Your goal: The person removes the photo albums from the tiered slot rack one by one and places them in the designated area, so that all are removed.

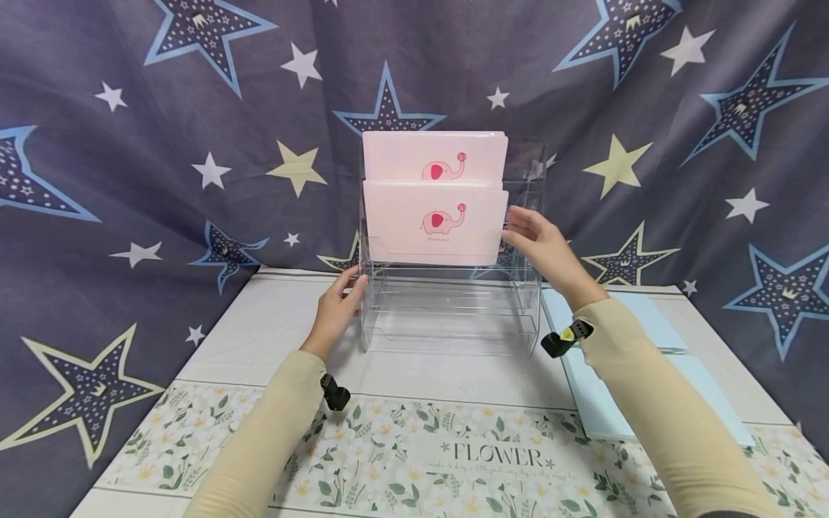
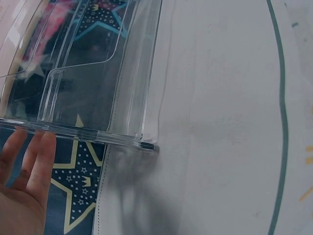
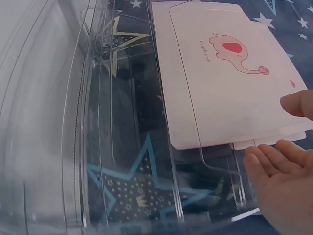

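Observation:
A clear acrylic tiered rack stands in front of me. Two pink elephant-print notebooks or folders lean in its upper tiers: the front one lower, the back one partly hidden behind it. With fairly straight fingers, my left hand touches the outside of the rack's left side panel. At the front notebook's right edge is my right hand, its fingers loosely bent. The right wrist view has the thumb overlapping the pink cover and the other fingers beside its edge, not closed round it.
Light blue flat notebooks or folders lie on the table to the right, partly under my right forearm. A flower-print strip crosses the table's near part. A dark star-patterned curtain hangs right behind the rack.

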Demonstrator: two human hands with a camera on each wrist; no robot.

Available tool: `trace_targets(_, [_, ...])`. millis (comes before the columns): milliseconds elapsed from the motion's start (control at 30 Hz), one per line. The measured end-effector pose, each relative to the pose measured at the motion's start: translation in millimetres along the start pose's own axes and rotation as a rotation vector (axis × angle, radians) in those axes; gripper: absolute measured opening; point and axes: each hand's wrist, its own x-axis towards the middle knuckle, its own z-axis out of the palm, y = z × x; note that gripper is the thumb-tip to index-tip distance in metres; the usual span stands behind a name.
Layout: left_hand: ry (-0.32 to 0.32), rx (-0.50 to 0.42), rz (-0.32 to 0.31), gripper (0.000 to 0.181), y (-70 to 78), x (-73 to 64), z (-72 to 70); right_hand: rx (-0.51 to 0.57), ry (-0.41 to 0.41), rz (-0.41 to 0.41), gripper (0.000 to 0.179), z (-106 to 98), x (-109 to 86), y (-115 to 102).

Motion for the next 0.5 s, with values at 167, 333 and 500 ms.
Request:
trace_targets(167, [0.003, 0.001, -0.002, 0.052, 0.2, 0.3, 1.0, 0.055, 0.004, 0.026, 0.064, 10.3, 10.2, -0.4])
trace_targets(333, [0.007, 0.003, 0.0, 0.052, 0.1, 0.0, 1.2, 0.081, 0.053, 0.049, 0.062, 17.6, 17.0, 0.2])
trace_targets(500, [0.004, 0.002, 0.002, 0.053, 0.9, -0.4, 0.3, 0.042, 0.092, 0.051, 0.058, 22.4, 21.8, 0.6])
